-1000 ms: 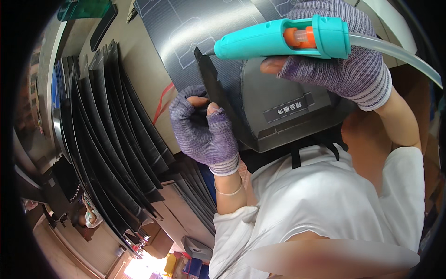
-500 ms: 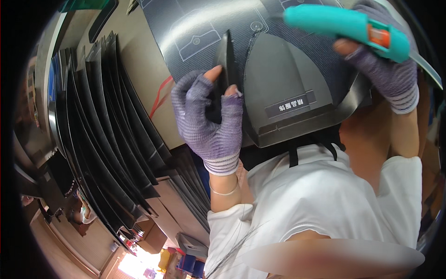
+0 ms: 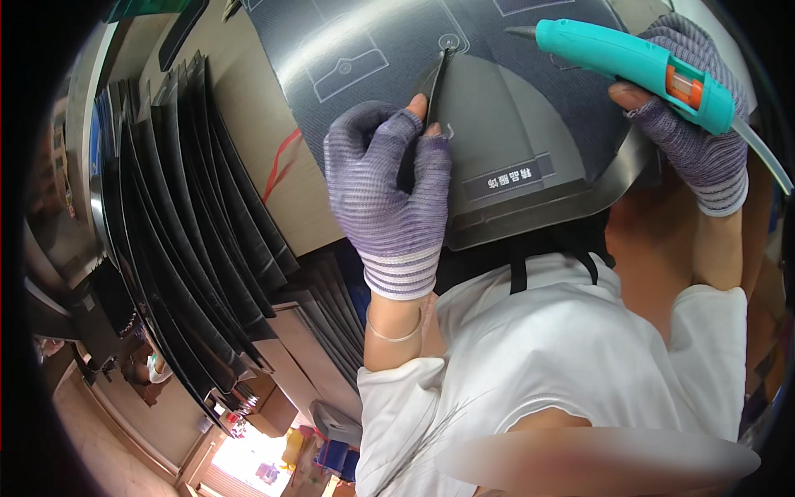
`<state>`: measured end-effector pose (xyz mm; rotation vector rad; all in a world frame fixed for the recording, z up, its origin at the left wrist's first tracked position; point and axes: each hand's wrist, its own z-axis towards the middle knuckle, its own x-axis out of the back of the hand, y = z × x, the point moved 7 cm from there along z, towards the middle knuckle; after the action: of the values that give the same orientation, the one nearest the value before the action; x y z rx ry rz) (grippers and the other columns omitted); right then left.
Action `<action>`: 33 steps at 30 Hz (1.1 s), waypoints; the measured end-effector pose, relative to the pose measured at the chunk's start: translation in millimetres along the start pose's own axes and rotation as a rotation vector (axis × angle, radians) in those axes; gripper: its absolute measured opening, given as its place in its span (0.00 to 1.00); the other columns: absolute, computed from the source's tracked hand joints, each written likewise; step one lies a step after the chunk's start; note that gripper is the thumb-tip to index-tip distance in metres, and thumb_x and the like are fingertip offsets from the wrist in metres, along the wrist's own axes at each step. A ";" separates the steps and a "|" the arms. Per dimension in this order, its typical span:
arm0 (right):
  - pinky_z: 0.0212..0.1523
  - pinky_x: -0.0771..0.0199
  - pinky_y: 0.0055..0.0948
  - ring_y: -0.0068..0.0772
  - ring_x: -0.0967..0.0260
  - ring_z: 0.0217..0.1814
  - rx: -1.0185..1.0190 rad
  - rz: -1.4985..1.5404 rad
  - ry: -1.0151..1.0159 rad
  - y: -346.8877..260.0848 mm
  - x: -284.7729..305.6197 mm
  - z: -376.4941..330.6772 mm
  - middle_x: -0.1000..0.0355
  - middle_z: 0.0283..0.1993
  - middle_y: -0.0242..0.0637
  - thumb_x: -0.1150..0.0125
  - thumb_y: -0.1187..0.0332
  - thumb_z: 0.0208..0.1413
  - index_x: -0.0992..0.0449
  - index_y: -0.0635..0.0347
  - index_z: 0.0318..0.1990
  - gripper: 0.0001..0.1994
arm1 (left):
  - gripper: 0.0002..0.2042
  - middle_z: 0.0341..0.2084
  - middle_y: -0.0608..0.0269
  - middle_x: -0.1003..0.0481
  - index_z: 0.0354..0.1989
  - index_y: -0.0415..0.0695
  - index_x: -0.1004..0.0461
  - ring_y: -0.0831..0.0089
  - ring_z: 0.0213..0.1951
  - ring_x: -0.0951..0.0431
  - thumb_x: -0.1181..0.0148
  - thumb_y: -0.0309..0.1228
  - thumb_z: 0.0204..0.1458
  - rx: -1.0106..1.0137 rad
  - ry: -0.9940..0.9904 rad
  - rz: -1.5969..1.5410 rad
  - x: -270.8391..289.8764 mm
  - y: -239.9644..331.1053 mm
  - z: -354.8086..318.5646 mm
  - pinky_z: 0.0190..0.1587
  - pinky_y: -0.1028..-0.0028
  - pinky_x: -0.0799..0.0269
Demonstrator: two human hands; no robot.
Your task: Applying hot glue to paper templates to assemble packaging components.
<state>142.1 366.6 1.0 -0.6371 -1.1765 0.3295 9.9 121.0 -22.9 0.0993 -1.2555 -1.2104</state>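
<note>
My left hand [image 3: 387, 186], in a purple-striped glove with bare fingertips, pinches a thin dark curved flap [image 3: 436, 89] between thumb and finger. That flap stands along the left edge of a grey arched panel [image 3: 503, 108], which lies with its wide end towards me and bears a dark label [image 3: 509, 177]. A pale glue-like wisp [image 3: 450, 131] shows by my thumb. My right hand [image 3: 704, 124], gloved the same way, is closed around a teal glue gun [image 3: 609, 54]. Its dark nozzle points left, above the panel and apart from it; a whitish glue stick [image 3: 763, 157] trails from its back.
Beneath the panel lies a dark patterned sheet [image 3: 348, 41] with pale line drawings, on a beige table [image 3: 248, 124]. A long row of curved black panels [image 3: 178, 224] stands at the left. A red ribbon [image 3: 281, 161] lies beside the sheet. Boxes and a bright opening appear lower left.
My left hand has moved right, bringing the flap against the panel's left edge. The glue gun has shifted slightly right and down, away from the panel's tip.
</note>
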 end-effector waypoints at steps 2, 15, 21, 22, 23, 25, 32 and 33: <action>0.39 0.24 0.26 0.27 0.24 0.35 0.045 0.024 0.025 -2.6 2.0 3.7 0.22 0.33 0.32 0.23 0.63 0.50 0.20 0.60 0.41 0.15 | 0.14 0.38 0.63 0.26 0.46 0.41 0.17 0.81 0.33 0.27 0.30 0.22 0.49 -0.008 -0.007 0.036 -3.0 6.0 2.3 0.35 0.81 0.29; 0.31 0.25 0.30 0.35 0.24 0.29 0.249 -0.278 -0.147 -31.7 -32.4 51.6 0.23 0.29 0.37 0.23 0.52 0.47 0.19 0.58 0.34 0.19 | 0.14 0.27 0.59 0.30 0.47 0.45 0.18 0.62 0.33 0.30 0.35 0.30 0.51 -0.051 -0.231 0.129 -3.3 3.5 4.7 0.40 0.63 0.35; 0.37 0.27 0.35 0.40 0.26 0.30 0.230 -0.264 -0.123 -27.7 -21.4 51.9 0.26 0.26 0.36 0.23 0.52 0.44 0.22 0.57 0.29 0.19 | 0.12 0.30 0.57 0.28 0.46 0.37 0.19 0.67 0.33 0.28 0.36 0.23 0.53 -0.091 -0.228 0.150 -3.9 9.8 4.6 0.39 0.69 0.30; 0.36 0.27 0.35 0.40 0.27 0.30 0.246 -0.276 -0.113 -28.8 -17.9 50.6 0.26 0.25 0.36 0.23 0.51 0.44 0.22 0.57 0.28 0.19 | 0.12 0.30 0.57 0.28 0.46 0.38 0.19 0.67 0.33 0.28 0.36 0.23 0.52 -0.093 -0.210 0.154 -2.2 9.7 3.9 0.40 0.69 0.30; 0.36 0.28 0.35 0.40 0.27 0.30 0.260 -0.287 -0.106 -31.2 -15.4 49.7 0.26 0.25 0.36 0.23 0.51 0.44 0.22 0.56 0.26 0.19 | 0.12 0.30 0.57 0.28 0.46 0.38 0.19 0.67 0.33 0.28 0.36 0.23 0.52 -0.085 -0.202 0.152 -0.8 8.6 2.5 0.40 0.69 0.30; 0.35 0.30 0.35 0.40 0.29 0.29 0.309 -0.330 -0.068 -36.8 -12.6 48.3 0.27 0.23 0.35 0.23 0.50 0.43 0.23 0.55 0.24 0.20 | 0.14 0.30 0.58 0.28 0.48 0.39 0.19 0.67 0.34 0.28 0.36 0.23 0.52 -0.102 -0.177 0.158 -2.7 9.4 0.6 0.40 0.69 0.30; 0.34 0.33 0.36 0.40 0.31 0.28 0.430 -0.519 -0.061 -69.5 -22.7 65.4 0.29 0.21 0.33 0.24 0.46 0.42 0.25 0.53 0.19 0.22 | 0.12 0.27 0.60 0.29 0.42 0.43 0.18 0.63 0.32 0.31 0.33 0.29 0.48 -0.103 -0.110 0.098 -7.6 1.2 -0.1 0.39 0.64 0.38; 0.35 0.33 0.37 0.40 0.31 0.29 0.357 -0.532 -0.176 -66.0 -28.1 68.8 0.28 0.21 0.33 0.25 0.45 0.42 0.26 0.54 0.19 0.22 | 0.12 0.27 0.60 0.29 0.41 0.43 0.18 0.63 0.32 0.31 0.33 0.28 0.48 -0.101 -0.108 0.104 -6.3 -0.1 -0.8 0.38 0.64 0.38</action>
<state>62.5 319.3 37.2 0.0269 -1.3643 0.1354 11.5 125.2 -27.5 -0.1055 -1.2749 -1.2000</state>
